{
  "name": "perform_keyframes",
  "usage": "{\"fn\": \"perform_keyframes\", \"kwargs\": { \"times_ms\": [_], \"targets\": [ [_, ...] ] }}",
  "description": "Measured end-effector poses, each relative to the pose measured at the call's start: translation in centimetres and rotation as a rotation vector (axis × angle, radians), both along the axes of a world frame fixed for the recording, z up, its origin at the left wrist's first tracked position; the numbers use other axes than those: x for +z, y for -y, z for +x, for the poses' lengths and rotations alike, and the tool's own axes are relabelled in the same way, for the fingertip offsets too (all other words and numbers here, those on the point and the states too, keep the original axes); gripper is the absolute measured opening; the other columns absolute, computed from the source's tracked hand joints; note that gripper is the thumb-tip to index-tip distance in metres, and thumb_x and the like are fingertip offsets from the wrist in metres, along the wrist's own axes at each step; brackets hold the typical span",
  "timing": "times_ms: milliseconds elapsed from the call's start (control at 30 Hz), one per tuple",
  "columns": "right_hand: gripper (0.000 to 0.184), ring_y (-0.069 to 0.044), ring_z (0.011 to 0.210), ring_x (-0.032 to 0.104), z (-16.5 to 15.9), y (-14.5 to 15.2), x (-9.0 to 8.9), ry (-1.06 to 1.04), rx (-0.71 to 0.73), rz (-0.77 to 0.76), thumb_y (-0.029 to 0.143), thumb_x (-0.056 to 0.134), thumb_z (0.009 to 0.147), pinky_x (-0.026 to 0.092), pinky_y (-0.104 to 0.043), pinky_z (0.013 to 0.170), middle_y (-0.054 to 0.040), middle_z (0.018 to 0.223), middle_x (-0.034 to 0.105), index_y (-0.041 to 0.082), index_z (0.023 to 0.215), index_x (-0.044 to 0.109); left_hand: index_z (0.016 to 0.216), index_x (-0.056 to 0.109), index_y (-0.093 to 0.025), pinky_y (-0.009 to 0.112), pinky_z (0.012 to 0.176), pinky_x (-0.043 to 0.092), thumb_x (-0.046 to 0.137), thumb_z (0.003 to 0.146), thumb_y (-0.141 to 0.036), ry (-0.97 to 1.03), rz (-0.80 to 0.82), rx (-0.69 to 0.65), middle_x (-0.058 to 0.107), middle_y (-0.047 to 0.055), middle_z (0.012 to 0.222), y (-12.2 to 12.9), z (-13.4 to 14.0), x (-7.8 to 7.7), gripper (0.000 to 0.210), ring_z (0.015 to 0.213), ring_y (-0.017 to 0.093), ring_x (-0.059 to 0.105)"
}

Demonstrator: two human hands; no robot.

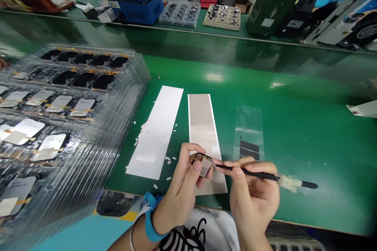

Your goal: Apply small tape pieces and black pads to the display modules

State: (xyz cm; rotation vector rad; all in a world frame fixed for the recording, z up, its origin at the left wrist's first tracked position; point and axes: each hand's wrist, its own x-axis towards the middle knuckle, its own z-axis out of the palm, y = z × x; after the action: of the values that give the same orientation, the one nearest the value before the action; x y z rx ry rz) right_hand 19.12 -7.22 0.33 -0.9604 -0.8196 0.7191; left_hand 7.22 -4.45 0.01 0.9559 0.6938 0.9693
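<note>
My left hand [182,186], with a blue strap and a bangle at its wrist, is closed around a small watch-size display module [205,168] with a black rim and a pale grey back. In my right hand [255,200] I grip slim black tweezers [259,174], wrapped in pale tape near the rear end. Their tip meets the module's right edge; whether it pinches anything is too small to tell. Beneath my hands lies a beige sheet [202,121] with white borders. Left of it rests a white strip [161,133] with small pale scraps around it.
Stacked clear trays [118,125] of display modules fill the left side. A transparent film [249,125] with dark strips lies on the green bench [303,145] to the right. Along the back ledge stand a blue box [138,8], parts trays [222,17] and a green case [268,11].
</note>
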Motion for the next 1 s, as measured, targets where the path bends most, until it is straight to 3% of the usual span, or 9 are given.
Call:
{"fn": "perform_keyframes", "kwargs": {
  "times_ms": [167, 1000],
  "targets": [
    [0.021, -0.017, 0.092, 0.073, 0.20, 0.05, -0.33, 0.045, -0.017, 0.019, 0.002, 0.059, 0.092, 0.067, -0.027, 0.072, -0.0009, 0.086, 0.068, 0.022, 0.098, 0.055, 0.109, 0.044, -0.024, 0.019, 0.060, 0.037, 0.039, 0.108, -0.034, -0.029, 0.030, -0.020, 0.052, -0.002, 0.079, 0.14, 0.03, 0.05, 0.011, 0.069, 0.009, 0.047],
    [0.020, -0.014, 0.085, 0.072, 0.08, 0.03, -0.39, 0.061, -0.041, 0.000, 0.003, 0.060, 0.091, 0.066, -0.025, 0.067, -0.0009, 0.085, 0.068, 0.022, 0.097, 0.055, 0.111, 0.044, -0.025, 0.022, 0.065, 0.040, 0.035, 0.109, -0.031, -0.081, 0.112, 0.032, 0.052, -0.002, 0.081, 0.26, 0.19, -0.30, 0.010, 0.073, 0.009, 0.050]
  ]
}}
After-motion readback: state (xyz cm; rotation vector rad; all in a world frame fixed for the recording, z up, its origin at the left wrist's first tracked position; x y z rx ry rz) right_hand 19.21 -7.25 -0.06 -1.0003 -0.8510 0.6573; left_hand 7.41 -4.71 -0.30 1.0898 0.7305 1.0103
